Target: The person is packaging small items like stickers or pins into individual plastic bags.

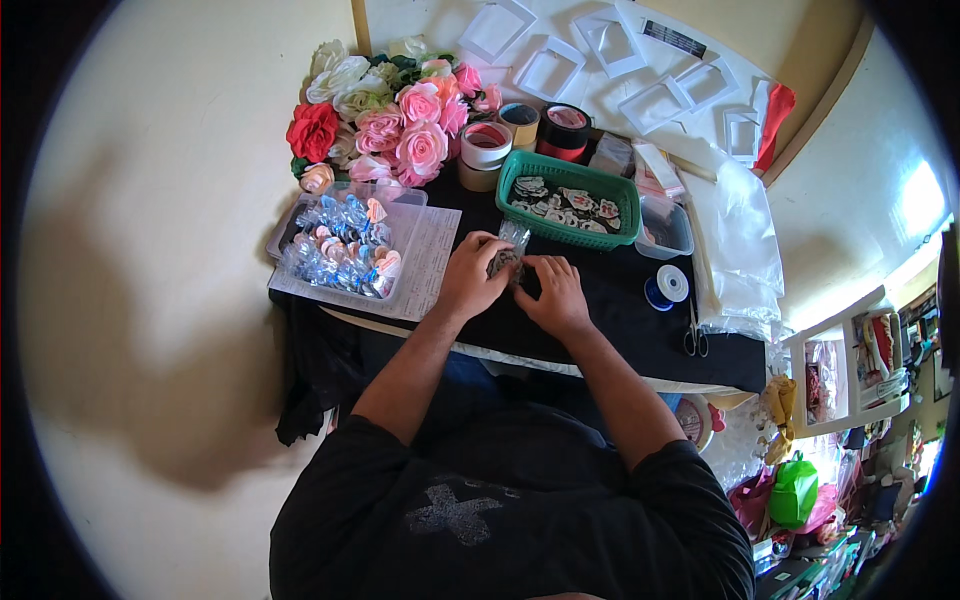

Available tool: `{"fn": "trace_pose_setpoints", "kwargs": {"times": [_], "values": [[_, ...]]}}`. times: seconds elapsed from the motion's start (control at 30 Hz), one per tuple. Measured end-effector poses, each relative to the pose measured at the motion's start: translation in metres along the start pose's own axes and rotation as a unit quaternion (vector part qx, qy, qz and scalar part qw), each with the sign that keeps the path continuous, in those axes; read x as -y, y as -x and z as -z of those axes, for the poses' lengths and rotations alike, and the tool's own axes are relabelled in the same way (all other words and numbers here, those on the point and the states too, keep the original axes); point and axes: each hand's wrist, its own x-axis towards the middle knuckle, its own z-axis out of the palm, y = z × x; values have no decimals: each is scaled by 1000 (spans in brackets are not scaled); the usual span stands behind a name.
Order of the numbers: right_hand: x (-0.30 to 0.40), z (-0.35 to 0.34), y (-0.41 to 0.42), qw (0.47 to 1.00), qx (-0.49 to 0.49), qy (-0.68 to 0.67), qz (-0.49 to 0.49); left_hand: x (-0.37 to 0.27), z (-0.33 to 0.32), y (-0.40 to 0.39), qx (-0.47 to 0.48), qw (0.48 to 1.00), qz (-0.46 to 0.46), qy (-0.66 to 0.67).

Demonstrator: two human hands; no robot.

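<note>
My left hand [472, 279] holds a small clear plastic bag [515, 232] over the black tablecloth, thumb and fingers on either side of it. Flat printed pieces show through the film, partly covered by the fingers. At the bag's right edge are the thumb and fingertips of my right hand [559, 296]; whether they pinch it is unclear. Just beyond both hands stands a green plastic basket [634, 225] with several printed cutouts [577, 199] in it. To the left, a clear plastic box [397, 289] holds several wrapped packets [341, 247] with blue ties and heart-shaped tags.
Printed paper [431, 277] lies under the box. Artificial flowers [405, 124] and tape rolls [486, 146] stand behind. At right are a small clear tub [675, 232], a blue ribbon spool [666, 287], scissors [695, 341] and plastic sheeting [739, 255]. White frames [551, 67] lean at the back.
</note>
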Motion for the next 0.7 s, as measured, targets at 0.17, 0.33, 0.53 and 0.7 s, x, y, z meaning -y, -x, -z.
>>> {"fn": "trace_pose_setpoints", "kwargs": {"times": [0.17, 0.33, 0.53, 0.7], "values": [[-4, -6, 0, 1000, -3, -12, 4, 6, -3, 0, 4, 1000, 8, 0], [4, 4, -2, 1000, 18, -15, 13, 8, -4, 2, -18, 1000, -4, -13], [0, 0, 0, 1000, 12, -15, 8, 6, -4, 2, -11, 1000, 0, -10], [-3, -5, 0, 1000, -6, -11, 28, 4, -3, 2, -17, 1000, -6, -4]]}}
